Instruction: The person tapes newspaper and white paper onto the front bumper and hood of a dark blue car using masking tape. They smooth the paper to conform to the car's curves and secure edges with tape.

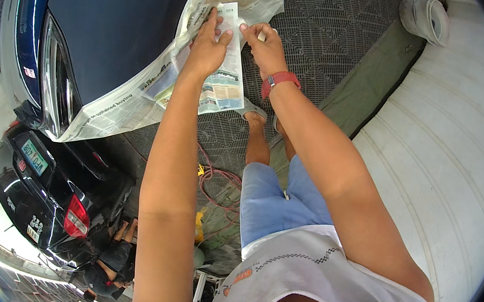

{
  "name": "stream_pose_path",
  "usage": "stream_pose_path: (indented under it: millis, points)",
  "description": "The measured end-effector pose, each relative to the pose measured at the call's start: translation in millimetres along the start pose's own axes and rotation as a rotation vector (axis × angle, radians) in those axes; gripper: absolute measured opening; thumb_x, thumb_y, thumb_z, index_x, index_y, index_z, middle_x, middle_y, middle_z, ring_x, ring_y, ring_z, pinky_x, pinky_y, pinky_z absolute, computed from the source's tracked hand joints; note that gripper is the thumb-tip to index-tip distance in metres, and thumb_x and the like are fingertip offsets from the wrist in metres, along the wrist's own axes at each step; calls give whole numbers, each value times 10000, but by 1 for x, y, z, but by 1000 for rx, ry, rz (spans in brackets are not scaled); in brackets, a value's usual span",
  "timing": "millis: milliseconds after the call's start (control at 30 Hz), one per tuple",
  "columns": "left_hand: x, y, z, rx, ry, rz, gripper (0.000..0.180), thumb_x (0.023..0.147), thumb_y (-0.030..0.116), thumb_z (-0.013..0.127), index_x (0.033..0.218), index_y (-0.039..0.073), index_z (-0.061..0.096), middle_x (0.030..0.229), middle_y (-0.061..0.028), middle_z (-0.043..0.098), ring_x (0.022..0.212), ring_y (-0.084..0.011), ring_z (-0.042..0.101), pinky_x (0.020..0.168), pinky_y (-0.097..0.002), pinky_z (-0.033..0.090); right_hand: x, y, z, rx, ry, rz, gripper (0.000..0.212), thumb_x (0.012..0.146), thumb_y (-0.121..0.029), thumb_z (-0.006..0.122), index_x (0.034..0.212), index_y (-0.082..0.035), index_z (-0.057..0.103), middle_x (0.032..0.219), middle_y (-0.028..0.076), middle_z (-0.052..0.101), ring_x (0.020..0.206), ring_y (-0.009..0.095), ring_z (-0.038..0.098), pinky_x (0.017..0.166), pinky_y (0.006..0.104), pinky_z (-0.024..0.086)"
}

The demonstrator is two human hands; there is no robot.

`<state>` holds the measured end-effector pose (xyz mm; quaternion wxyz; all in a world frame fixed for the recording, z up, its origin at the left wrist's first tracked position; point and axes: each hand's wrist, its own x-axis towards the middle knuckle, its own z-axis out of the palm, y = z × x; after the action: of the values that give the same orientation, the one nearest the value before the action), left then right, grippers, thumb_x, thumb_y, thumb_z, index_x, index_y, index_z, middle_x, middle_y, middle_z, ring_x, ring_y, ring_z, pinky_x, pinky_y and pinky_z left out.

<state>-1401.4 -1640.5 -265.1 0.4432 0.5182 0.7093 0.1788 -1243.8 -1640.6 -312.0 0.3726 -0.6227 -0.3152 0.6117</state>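
Newspaper sheets (109, 115) drape along the edge of a dark blue car panel (120, 12). A narrower newspaper sheet (225, 92) lies over them at the right. My left hand (205, 51) rests on this sheet with thumb and fingers stretched apart, pressing it against the covered edge. Just right of the sheet's edge, my right hand (265, 49) is closed, thumb and forefinger pinched near the paper. A small cream-coloured roll (261, 36), perhaps tape, shows partly within its fingers; the rest is hidden.
Black grid matting (332, 36) and a green cloth strip (369, 82) cover the floor. A whitish bucket (425, 20) stands at the far right. A red hose (221, 178) lies coiled near my legs. At lower left are a black car (41, 188) and another person (110, 261).
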Motion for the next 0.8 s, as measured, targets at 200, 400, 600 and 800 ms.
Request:
stream_pose_path:
  millis: [200, 400, 600, 800]
  points:
    - [6, -8, 0, 140, -43, 33, 812, 1090, 293, 595, 1725, 35, 160, 1704, -218, 397, 1536, -347, 445, 1258, -418, 352, 42, 3, 14, -55, -22, -115, 396, 912, -386, 869, 925, -28, 700, 898, 47, 650, 862, 158, 605, 800, 319, 505]
    - [3, -12, 4, 204, -30, 85, 821, 1092, 322, 588, 1727, 43, 148, 1741, -239, 310, 1633, -371, 263, 1322, -424, 214, 84, 9, 28, -211, -53, -331, 451, 846, -412, 903, 925, -16, 703, 842, 76, 666, 795, 211, 631, 770, 355, 526]
    - [-8, -25, 15, 78, 31, 136, 866, 1064, 267, 631, 1726, 42, 120, 1748, -260, 268, 1632, -405, 241, 1330, -455, 197, 110, 16, 54, -295, 31, -436, 460, 799, -405, 933, 931, -16, 727, 878, 117, 736, 824, 240, 694, 774, 379, 556]
    - [-34, -42, 42, 206, 122, 8, 783, 1020, 201, 637, 1705, 99, 271, 1684, -253, 372, 1562, -441, 345, 1319, -505, 257, 155, 37, 39, -376, 23, -245, 613, 747, -547, 954, 901, -29, 665, 821, 74, 696, 756, 204, 620, 774, 361, 549]
